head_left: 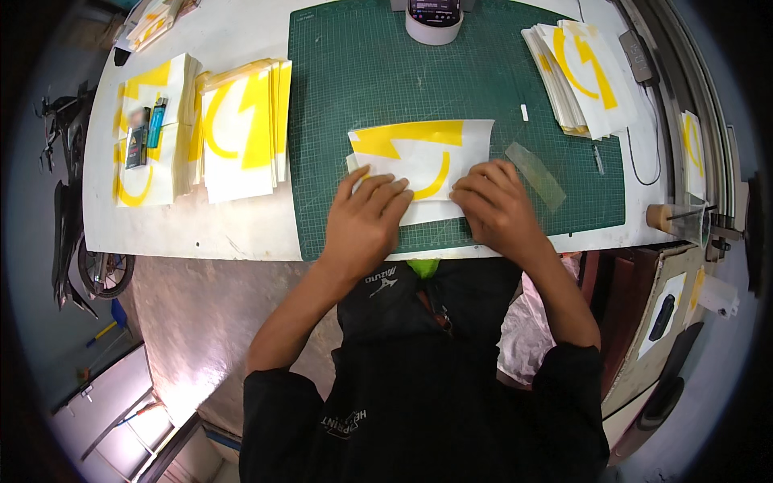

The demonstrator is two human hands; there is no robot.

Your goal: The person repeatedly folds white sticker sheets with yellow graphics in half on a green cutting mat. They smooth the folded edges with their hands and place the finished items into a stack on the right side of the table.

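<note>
A white sheet (463,157) printed with yellow shapes lies on the green cutting mat (386,72) right in front of me. Its near edge is slightly raised, and a plain white layer (431,212) shows beneath that edge. I cannot tell whether this is the same sheet folded or a second one. At the near left corner, my left hand (366,213) has its fingers bent and closed on the edge. My right hand (498,205) grips the near right corner, its fingers curled together. Both thumbs are mostly hidden.
Stacks of yellow-printed sheets (241,137) stand left, one topped by a teal lighter (157,122) and a dark small box (137,138). Another stack (576,76) is far right. A translucent strip (538,175) lies by my right hand. A phone (435,11) stands at the back.
</note>
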